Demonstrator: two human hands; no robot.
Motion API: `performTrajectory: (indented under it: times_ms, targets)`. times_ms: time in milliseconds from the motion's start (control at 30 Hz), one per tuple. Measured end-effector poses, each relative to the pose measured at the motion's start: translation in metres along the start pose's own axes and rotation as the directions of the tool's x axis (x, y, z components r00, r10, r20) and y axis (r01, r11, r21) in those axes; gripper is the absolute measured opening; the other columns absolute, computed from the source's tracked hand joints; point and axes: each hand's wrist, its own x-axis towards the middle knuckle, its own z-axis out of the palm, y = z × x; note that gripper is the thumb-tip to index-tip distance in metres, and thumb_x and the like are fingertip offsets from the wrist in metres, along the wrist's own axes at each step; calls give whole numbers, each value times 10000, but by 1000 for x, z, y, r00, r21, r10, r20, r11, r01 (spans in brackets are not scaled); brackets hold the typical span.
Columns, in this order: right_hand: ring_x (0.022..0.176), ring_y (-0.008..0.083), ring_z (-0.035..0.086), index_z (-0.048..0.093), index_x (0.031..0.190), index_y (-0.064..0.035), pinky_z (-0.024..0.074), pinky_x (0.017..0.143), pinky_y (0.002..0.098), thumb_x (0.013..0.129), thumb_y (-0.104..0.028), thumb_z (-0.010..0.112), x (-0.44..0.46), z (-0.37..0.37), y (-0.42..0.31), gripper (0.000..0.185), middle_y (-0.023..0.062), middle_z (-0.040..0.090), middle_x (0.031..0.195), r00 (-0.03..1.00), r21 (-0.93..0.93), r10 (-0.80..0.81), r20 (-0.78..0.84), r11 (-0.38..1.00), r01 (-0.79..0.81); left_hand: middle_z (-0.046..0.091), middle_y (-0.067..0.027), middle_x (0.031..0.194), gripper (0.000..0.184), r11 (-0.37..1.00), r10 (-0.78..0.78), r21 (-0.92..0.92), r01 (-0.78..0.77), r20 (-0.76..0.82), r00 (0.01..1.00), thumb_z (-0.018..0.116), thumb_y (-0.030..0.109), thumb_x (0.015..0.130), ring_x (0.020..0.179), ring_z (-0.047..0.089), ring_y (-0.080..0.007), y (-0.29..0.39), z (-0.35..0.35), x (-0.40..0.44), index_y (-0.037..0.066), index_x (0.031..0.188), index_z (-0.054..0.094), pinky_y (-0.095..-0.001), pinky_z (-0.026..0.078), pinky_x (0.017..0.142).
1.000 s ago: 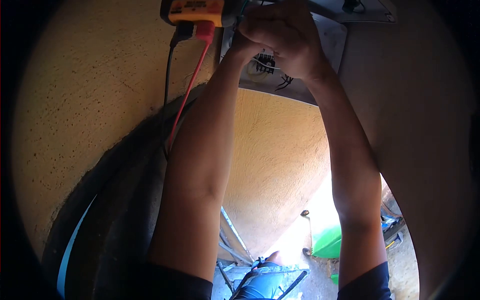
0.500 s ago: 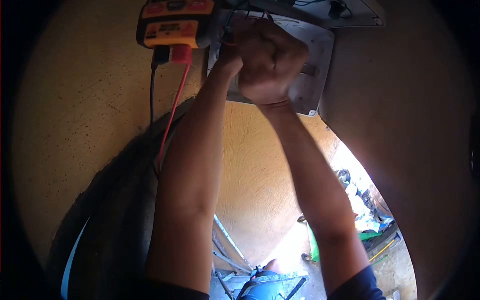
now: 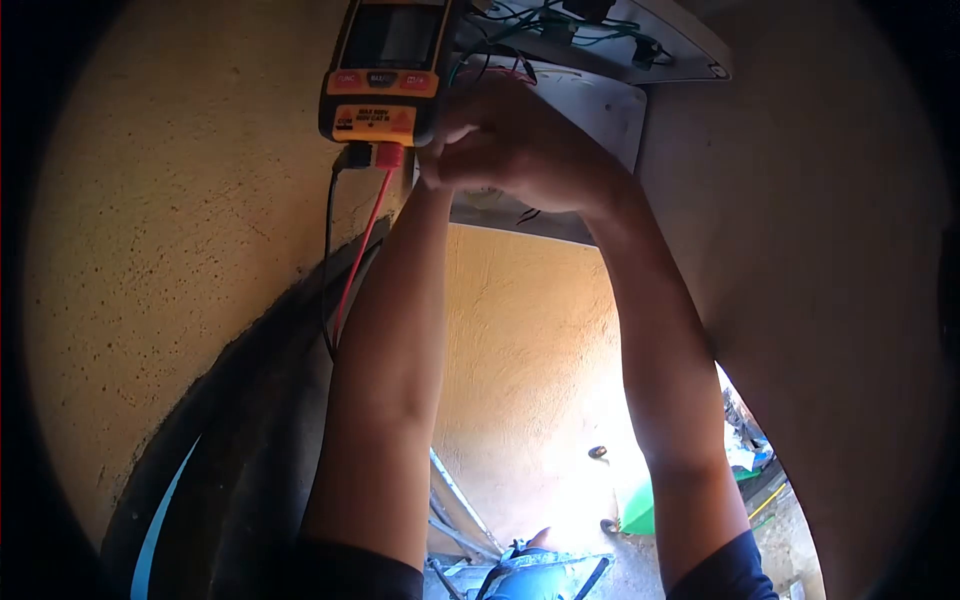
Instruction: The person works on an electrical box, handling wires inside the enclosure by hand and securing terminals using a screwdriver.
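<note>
My right hand point(image 3: 525, 150) is in front of the open white electrical box point(image 3: 610, 125), its fingers curled inward. Whatever those fingers grip is hidden. My left hand point(image 3: 437, 165) is raised beside it, mostly covered by the right hand and the multimeter; its fingers do not show. Just left of both hands is an orange and black multimeter point(image 3: 375, 118), its screen dark, with a black plug and a red plug in its bottom end. Thin green, red and dark wires point(image 3: 505, 65) run at the box above my hands.
The box's lid point(image 3: 690, 45) stands open at the top, carrying dark parts and green wires. A red test lead point(image 3: 362, 250) and a black one hang along the rough yellow wall point(image 3: 180, 210). Far below lie metal bars point(image 3: 465, 500) and a green sheet point(image 3: 637, 508).
My right hand has shifted down and left and turned more sideways, toward the left wrist. The multimeter sits lower and further right in view, showing its screen. More of the lid's wiring shows.
</note>
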Motion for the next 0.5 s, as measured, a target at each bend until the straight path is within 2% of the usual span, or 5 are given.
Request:
performTrajectory:
  times_ms: [133, 233, 300, 433, 500]
  targets:
    - [631, 150, 644, 719, 793, 16, 487, 585, 313, 859, -126, 682, -15, -1, -1, 161, 91, 681, 695, 996, -114, 89, -22, 989, -91, 646, -60, 1136, 302, 1000, 4, -3, -4, -40, 999, 710, 257, 920, 1080, 607, -174, -2, 8, 6, 67, 1143, 635, -372, 508, 915]
    - [583, 144, 631, 710, 758, 31, 472, 545, 305, 872, -134, 667, -14, 6, 3, 206, 90, 674, 646, 904, -28, 248, -349, 961, -275, 637, -61, 1156, 303, 999, 31, 12, -31, 9, 999, 690, 263, 937, 1095, 596, -168, -3, 8, 6, 72, 1163, 627, -364, 500, 933]
    - [568, 129, 627, 711, 771, 43, 472, 538, 304, 883, -130, 653, -6, -1, 4, 213, 96, 668, 623, 966, -55, 114, -233, 990, -130, 619, -64, 1194, 306, 997, 64, 32, -67, 99, 993, 656, 269, 965, 1125, 576, -157, -1, 5, 4, 81, 1204, 612, -348, 484, 968]
    - [579, 122, 621, 699, 761, 46, 477, 548, 306, 883, -119, 650, -8, 3, 5, 212, 103, 660, 626, 957, 21, 218, -191, 976, -218, 604, -62, 1237, 318, 994, 108, 16, -112, 155, 982, 620, 276, 996, 1161, 557, -147, -19, 2, 1, 94, 1256, 595, -329, 465, 1014]
    - [575, 117, 596, 685, 750, 49, 468, 547, 304, 892, -112, 646, -11, 20, 11, 218, 97, 645, 617, 869, -154, -56, -492, 988, -24, 607, -58, 1241, 325, 993, 117, -13, -117, 145, 982, 620, 278, 998, 1168, 558, -149, -34, -4, 3, 97, 1267, 594, -326, 463, 1025]
